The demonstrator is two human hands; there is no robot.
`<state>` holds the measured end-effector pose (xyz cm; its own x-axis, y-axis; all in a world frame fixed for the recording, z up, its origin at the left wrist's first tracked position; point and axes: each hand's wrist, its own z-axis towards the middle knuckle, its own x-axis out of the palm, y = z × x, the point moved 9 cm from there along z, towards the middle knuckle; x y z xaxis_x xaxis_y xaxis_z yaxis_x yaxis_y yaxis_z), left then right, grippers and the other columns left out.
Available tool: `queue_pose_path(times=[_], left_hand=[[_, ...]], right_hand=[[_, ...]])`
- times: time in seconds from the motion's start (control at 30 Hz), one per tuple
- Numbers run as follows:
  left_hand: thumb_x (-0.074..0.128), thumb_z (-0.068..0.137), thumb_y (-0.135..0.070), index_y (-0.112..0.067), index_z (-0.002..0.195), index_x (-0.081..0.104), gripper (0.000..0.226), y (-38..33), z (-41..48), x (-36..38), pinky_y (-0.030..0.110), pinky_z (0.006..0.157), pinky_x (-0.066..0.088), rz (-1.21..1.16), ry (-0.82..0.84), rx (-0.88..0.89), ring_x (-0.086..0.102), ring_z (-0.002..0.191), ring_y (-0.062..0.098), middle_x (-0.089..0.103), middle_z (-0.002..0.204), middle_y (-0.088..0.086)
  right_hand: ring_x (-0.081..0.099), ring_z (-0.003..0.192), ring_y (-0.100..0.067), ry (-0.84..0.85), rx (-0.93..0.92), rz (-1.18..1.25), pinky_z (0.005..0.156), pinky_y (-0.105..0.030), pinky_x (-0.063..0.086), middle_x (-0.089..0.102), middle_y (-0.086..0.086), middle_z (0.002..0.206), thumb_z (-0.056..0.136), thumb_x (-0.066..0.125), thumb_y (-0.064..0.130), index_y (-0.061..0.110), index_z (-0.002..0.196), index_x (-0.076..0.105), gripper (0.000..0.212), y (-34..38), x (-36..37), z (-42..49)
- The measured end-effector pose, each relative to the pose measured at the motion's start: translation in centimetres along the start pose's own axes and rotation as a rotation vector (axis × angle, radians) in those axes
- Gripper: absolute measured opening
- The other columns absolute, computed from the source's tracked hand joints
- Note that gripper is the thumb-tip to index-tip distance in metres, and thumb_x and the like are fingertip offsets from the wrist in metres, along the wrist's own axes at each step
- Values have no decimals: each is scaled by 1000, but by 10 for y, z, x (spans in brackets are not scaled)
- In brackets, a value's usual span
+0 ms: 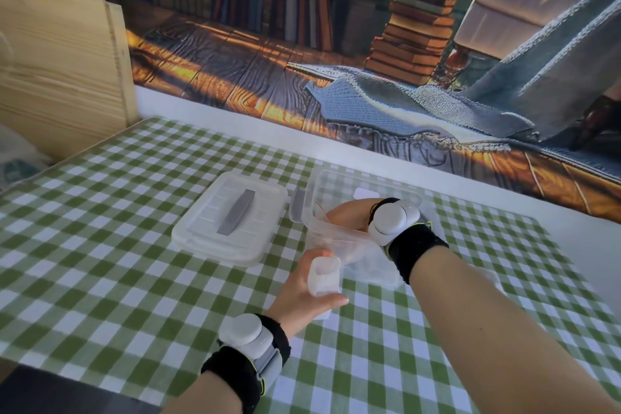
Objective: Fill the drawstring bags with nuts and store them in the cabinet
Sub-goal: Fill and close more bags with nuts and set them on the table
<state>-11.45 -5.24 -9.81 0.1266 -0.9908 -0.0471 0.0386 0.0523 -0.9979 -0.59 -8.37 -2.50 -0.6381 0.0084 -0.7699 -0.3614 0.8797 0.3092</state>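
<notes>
Both hands over checked table (134, 245): left hand (302, 292) grips small white drawstring bag (324, 276) just beside clear tub (336, 178). Right hand (349, 213) inside tub, grip unclear. Tub lid (208, 222) lies left.

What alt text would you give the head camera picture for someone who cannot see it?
A person's left hand holds a small white bag while the right hand reaches into a clear box on a green checked tablecloth. The box's lid lies to its left; a wooden cabinet stands far left.
</notes>
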Motion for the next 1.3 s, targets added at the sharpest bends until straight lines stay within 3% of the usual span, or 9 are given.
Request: queue_pose_path(times=[0.13,0.23,0.3,0.47,0.67,0.87,1.03,1.17,1.3], left_hand=[[77,64,-28,-43,113,47,60,1,-1,0,29,95,47,-4,-2,-1,51,110,2,51,118,-17],[77,65,-29,-47,112,46,59,2,-1,0,36,98,47,-5,4,0,52,111,8,51,118,-19],[76,65,-30,-49,112,46,59,1,-1,1,39,99,47,2,9,3,51,113,8,50,120,-18],[75,62,-38,-52,110,46,58,1,-1,2,38,100,46,11,25,-3,50,113,4,52,120,-15],[76,58,-45,-37,112,54,58,4,-1,4,37,97,49,-8,48,-27,56,108,10,58,111,-13],[80,60,-31,-35,102,58,47,2,-3,10,24,79,50,-12,94,-26,58,91,8,59,94,-13],[81,57,-27,-30,100,56,50,-1,-3,11,24,71,48,14,68,10,54,80,5,55,85,-13],[82,64,-22,-29,106,54,51,-3,-4,11,28,79,49,62,62,17,56,90,10,59,97,-2],[81,69,-14,-29,104,54,46,-5,-5,10,19,73,46,66,66,20,54,81,-1,57,90,-9]], right_hand=[[47,74,-8,83,-41,-3,63,-13,43,51,-10,98,96,46,15,6,103,58,17,0,6,-1],[55,101,-21,5,-59,-67,86,-18,45,52,-24,125,98,38,13,-3,120,54,31,9,0,-6],[53,101,-22,-32,-66,-137,88,-29,41,57,-13,118,99,39,21,4,114,59,31,14,-5,-12],[43,67,-17,-183,-169,-207,59,-23,33,50,-2,76,98,32,18,4,86,55,29,22,-24,-20],[53,89,-16,-310,-244,-127,77,-25,38,59,-2,103,100,37,32,7,109,59,35,14,-37,-43],[44,57,-2,-309,-319,249,56,-13,37,48,10,69,97,46,34,19,87,58,22,7,-23,-95],[44,65,-6,-190,-302,51,62,-18,37,52,7,77,97,43,37,9,98,58,32,3,26,-103],[42,70,-11,-197,-283,-9,65,-24,36,50,1,80,97,41,38,7,96,56,34,1,32,-103],[40,70,-14,-180,-285,-23,64,-26,35,49,-3,80,96,43,38,6,97,56,34,4,33,-103]])
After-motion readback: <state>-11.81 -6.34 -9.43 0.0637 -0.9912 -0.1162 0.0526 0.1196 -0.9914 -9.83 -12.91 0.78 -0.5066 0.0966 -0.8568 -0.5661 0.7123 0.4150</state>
